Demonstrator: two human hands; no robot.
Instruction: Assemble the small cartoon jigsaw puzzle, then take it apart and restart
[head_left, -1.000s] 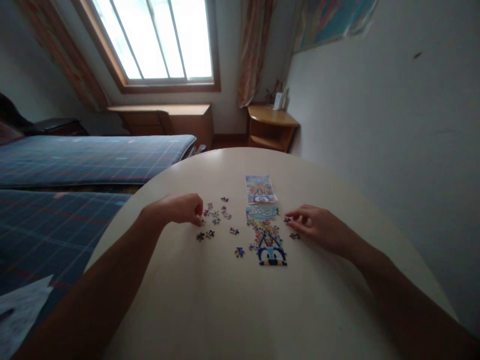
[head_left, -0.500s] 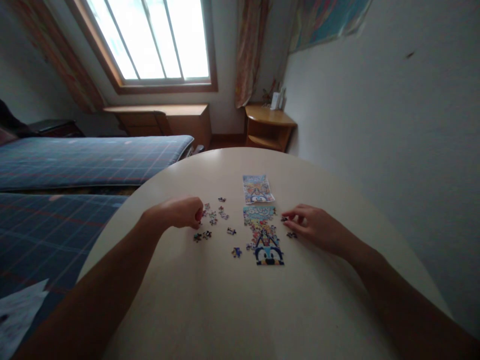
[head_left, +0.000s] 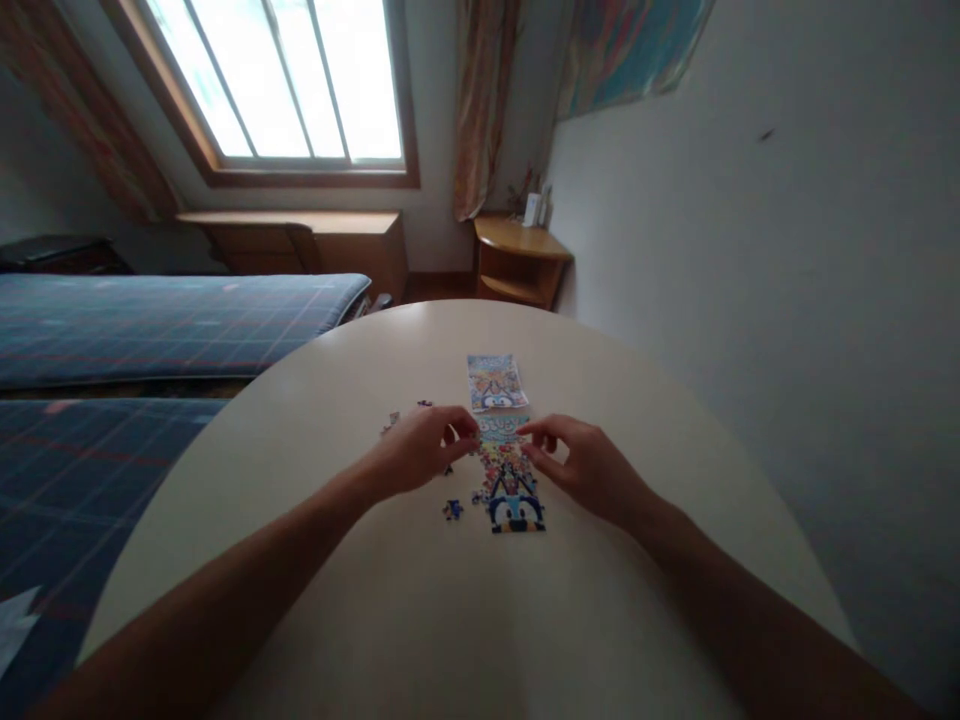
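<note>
A partly joined jigsaw puzzle (head_left: 516, 513) with a blue cartoon dog lies flat on the pale round table (head_left: 480, 620). My left hand (head_left: 431, 445) is at its upper left edge, thumb and forefinger pinched round what looks like a small puzzle piece, mostly hidden. Across from it, my right hand (head_left: 585, 462) has its thumb and fingertips at the puzzle's right edge; what they pinch is too small to make out. Just beyond the puzzle lies a picture sheet (head_left: 493, 378) with the same design. A loose blue piece (head_left: 453, 510) sits to the puzzle's lower left.
Several other loose pieces (head_left: 391, 422) lie behind and partly under my left hand. A bed with a plaid cover (head_left: 150, 320) stands to the left of the table. Beyond the table are a wooden desk (head_left: 352, 225) and a corner shelf (head_left: 521, 240); a white wall (head_left: 690, 260) runs along the right.
My left hand has moved right, from the loose pieces to the puzzle's left edge. My right hand has moved left onto the puzzle's right edge. The view has turned slightly right.
</note>
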